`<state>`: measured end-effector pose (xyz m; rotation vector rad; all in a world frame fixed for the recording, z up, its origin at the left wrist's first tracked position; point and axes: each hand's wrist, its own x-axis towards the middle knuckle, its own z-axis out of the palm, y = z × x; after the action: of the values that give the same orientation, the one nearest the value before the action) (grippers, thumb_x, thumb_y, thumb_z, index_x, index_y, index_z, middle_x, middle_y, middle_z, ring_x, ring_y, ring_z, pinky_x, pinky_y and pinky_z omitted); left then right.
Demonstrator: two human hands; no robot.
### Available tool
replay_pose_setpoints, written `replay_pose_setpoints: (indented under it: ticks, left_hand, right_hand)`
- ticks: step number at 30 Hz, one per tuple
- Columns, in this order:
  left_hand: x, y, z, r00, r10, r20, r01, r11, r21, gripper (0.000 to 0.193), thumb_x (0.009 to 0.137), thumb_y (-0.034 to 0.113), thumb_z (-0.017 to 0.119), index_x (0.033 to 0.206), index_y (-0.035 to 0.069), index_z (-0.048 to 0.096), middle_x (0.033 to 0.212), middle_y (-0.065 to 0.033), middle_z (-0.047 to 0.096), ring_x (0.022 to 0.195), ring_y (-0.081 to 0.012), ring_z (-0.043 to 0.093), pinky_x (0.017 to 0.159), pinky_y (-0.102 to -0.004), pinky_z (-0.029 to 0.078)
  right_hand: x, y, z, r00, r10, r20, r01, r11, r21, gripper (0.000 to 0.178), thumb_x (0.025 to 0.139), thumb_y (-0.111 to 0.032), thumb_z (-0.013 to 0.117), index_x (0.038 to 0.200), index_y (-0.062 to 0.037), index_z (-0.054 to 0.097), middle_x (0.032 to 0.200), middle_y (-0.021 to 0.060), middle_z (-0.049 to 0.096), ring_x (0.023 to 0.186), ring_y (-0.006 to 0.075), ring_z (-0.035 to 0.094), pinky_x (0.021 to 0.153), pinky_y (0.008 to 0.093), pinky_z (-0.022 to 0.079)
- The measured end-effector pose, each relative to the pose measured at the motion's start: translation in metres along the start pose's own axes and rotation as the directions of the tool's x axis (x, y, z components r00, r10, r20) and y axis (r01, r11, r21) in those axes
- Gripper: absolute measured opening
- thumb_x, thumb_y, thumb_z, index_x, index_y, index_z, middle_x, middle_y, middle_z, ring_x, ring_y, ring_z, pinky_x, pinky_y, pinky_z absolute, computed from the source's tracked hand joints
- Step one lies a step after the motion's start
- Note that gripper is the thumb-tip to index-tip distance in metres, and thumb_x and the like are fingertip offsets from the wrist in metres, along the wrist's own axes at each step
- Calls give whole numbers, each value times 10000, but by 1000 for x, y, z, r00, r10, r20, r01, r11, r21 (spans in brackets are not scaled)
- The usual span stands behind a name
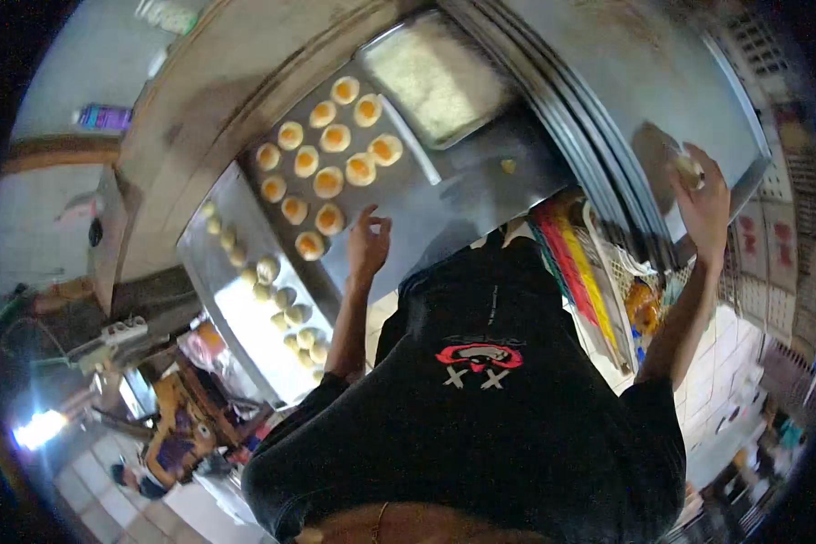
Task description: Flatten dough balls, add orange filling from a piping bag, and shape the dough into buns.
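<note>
At the right, my right hand pinches a pale round dough piece over the top metal tray of a stack. Whether the piece touches the tray cannot be told. My left hand hovers over the steel worktop, fingers partly bent and apart, holding nothing I can see. Beside it lie several flattened dough rounds with orange filling in their middles. Farther left, several plain dough balls rest on a shiny metal tray.
A rectangular pan of pale, powdery-looking stuff stands at the back of the worktop. Next to it lies a whitish stick, with a small yellow bit nearby. Red and yellow trays or boards are below the stack, and plastic crates are far right.
</note>
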<state>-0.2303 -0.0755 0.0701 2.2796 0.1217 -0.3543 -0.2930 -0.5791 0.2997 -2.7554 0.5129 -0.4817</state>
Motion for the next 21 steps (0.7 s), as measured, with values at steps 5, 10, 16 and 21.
replay_pose_setpoints:
  ticks: [5,10,16,21]
  left_hand:
    - [6,0,22,987,13,-158,42,939,341,417,842,297,634,1203,98,572,1008,-136,669,940,-345,635,789,-470,504]
    - [53,16,40,935,240,-262,-66,843,534,327,789,273,652,1051,78,647,1041,-122,628,1069,-314,567,854,-473,460]
    - [119,-6,73,831,462,-311,-96,670,736,222,760,213,639,919,68,692,1027,-116,575,1119,-324,481,927,-442,377]
    - [132,21,68,651,299,-698,-270,950,155,98,788,86,630,863,59,687,946,-148,609,990,-355,507,917,-437,386]
  right_hand:
    - [0,-11,16,995,103,11,-101,989,-109,343,790,-209,728,1111,-107,663,1099,195,647,1044,360,624,869,413,499]
    - [-28,-103,3,951,-18,-310,33,999,41,362,793,-128,755,1130,-51,651,1227,176,591,1135,310,578,920,402,476]
    - [-50,-145,5,937,-67,-343,143,969,201,248,782,-62,742,1017,2,692,1085,159,666,1057,280,622,923,372,471]
    - [-58,-159,22,967,31,-253,77,910,406,220,776,-60,733,986,-3,699,1058,158,675,1016,258,634,911,347,469]
